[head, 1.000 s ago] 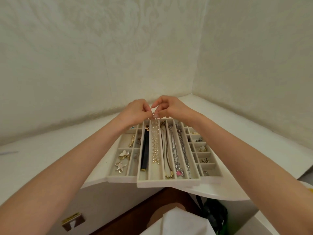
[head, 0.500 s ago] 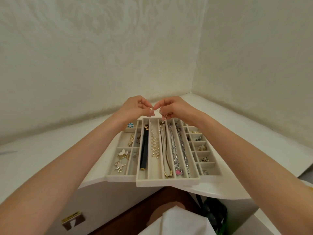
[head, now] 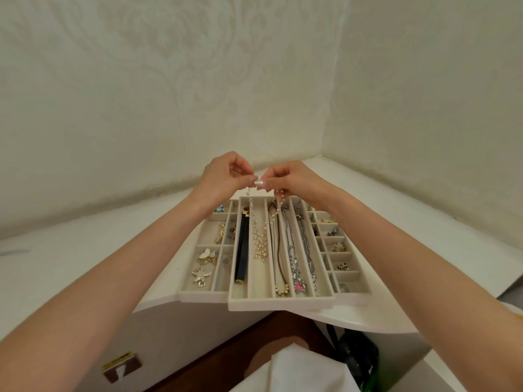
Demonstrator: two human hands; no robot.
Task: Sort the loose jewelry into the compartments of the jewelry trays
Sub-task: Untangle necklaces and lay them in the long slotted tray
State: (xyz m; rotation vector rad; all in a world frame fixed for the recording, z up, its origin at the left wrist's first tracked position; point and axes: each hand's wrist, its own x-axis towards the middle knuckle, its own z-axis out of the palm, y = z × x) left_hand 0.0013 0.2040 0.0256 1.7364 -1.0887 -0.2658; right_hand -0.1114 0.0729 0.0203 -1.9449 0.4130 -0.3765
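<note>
Necklace of small cream pearls on a fine gold-toned chain (head: 259,244): its far end is now lifted clear of the long pale-grey flocked tray with lengthwise compartments (head: 280,304). One second ago the strand lay stretched along the second compartment from the tray's left edge, with both hands low at the far edge. Both hands have since risen. The upper part now hangs from the fingertips, and the lower part lies bunched about midway along the same compartment.

Placement is judged incomplete. Whether the strand is being re-laid or its clasp worked cannot be told.

Left hand (head: 223,176) pinches the chain top between thumb and forefinger. Right hand (head: 288,179) pinches close beside it, fingers curled, with a few beads showing beneath it.

The pearls look glossy and untangled.

Neighbouring compartments hold a dark blue band (head: 242,250) and silver chains (head: 291,244). Small-celled trays (head: 203,296) adjoin both side edges.
</note>
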